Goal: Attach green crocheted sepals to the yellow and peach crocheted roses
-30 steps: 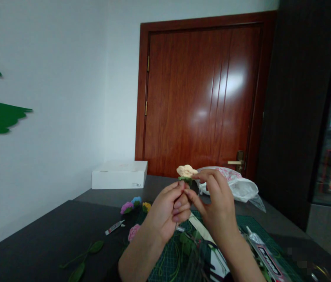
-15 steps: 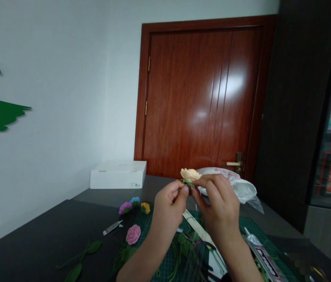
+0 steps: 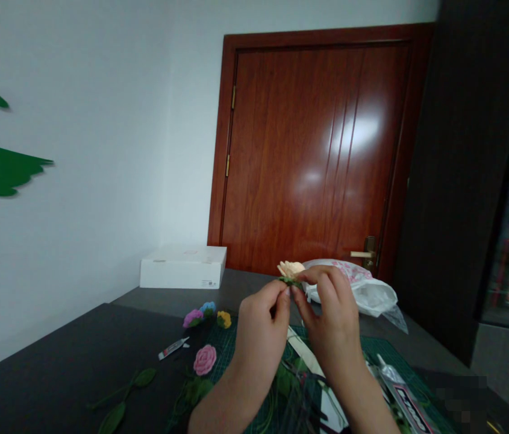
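A cream crocheted flower [image 3: 290, 269] with a green base [image 3: 289, 281] is held up above the table between both hands. My left hand [image 3: 263, 310] pinches the green base from the left with thumb and forefinger. From the other side, my right hand [image 3: 329, 298] has its fingers closed on the flower's edge and base. The fingertips cover part of the green piece. Below them a pair of scissors or pliers with dark handles [image 3: 317, 378] lies among green leaves, partly hidden by my right forearm.
A pink crocheted rose [image 3: 205, 360], small purple [image 3: 193, 317], blue [image 3: 208, 308] and yellow flowers [image 3: 224, 319], a glue tube [image 3: 173, 348] and a leafy stem [image 3: 144, 378] lie at left. Behind are a white box [image 3: 182, 268] and plastic bag [image 3: 371, 295]. A larger tube [image 3: 405, 398] lies right.
The cream flower has tilted slightly and my right fingers cover more of its right side. My left hand has turned a little at the wrist. The view has shifted slightly.
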`<state>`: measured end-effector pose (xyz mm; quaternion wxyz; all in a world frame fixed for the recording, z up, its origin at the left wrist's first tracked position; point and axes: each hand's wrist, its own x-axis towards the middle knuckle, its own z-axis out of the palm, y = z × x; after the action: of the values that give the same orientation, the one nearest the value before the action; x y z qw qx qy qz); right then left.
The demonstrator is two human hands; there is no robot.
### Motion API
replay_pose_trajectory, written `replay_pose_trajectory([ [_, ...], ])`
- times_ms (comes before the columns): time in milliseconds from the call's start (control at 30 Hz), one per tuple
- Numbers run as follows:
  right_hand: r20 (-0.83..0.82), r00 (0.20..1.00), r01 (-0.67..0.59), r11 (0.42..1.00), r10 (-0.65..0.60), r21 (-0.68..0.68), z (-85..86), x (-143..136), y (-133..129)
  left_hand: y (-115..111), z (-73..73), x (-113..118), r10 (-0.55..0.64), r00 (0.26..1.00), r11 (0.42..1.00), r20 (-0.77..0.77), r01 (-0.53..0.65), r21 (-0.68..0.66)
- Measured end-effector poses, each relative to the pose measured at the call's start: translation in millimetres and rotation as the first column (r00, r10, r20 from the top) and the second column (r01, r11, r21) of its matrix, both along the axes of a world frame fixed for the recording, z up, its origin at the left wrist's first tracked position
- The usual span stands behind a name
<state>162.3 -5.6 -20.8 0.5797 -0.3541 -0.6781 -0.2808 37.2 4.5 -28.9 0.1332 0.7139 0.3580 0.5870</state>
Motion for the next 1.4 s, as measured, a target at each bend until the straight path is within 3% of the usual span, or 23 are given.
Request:
replay_pose_trajectory([
  [200,0.139,0.983,0.108,0.988,-0.123,0.114,1.5,5.8,-3.7,-8.1,0.6,-1.4,0.195,0.969,0.977,-0.150,-0.179,0.118],
  [367,0.127,0.992,0.002,0.990,-0.020,0.142,-0.7,2.5,-0.6,-6.4,0.2,-1.4,0.231,0.950,0.969,-0.211,-0.206,0.134],
  [567,-0.057,0.997,-0.051,0.987,0.061,0.153,-4.0,-3.8,2.5,-2.5,5.6,-4.6,0.076,0.979,0.997,-0.187,-0.068,0.048],
  [700,-0.121,0.992,-0.040,0.997,0.047,0.060,-1.0,0.3,3.8,-2.0,3.0,-2.0,0.065,0.985,0.998,-0.159,-0.062,0.026],
  [833,-0.076,0.996,-0.038,0.999,0.036,-0.017,-1.2,0.7,3.7,5.9,2.1,-1.5,-0.070,0.997,0.996,0.031,0.071,-0.055],
  [1000,-0.024,0.999,0.047,0.999,-0.047,0.002,-5.5,-1.8,4.0,13.0,6.4,-4.8,-0.265,0.921,0.929,0.285,0.323,-0.180],
  [1267,-0.105,0.992,-0.066,0.997,0.071,0.045,-3.4,-3.1,-1.1,-1.0,8.3,-0.4,-0.328,0.901,0.879,0.283,0.401,-0.259],
  [1400,-0.222,0.968,-0.125,0.992,0.120,-0.011,0.1,-3.3,-1.7,0.2,8.3,1.0,-0.393,0.830,0.790,0.396,0.525,-0.316],
])
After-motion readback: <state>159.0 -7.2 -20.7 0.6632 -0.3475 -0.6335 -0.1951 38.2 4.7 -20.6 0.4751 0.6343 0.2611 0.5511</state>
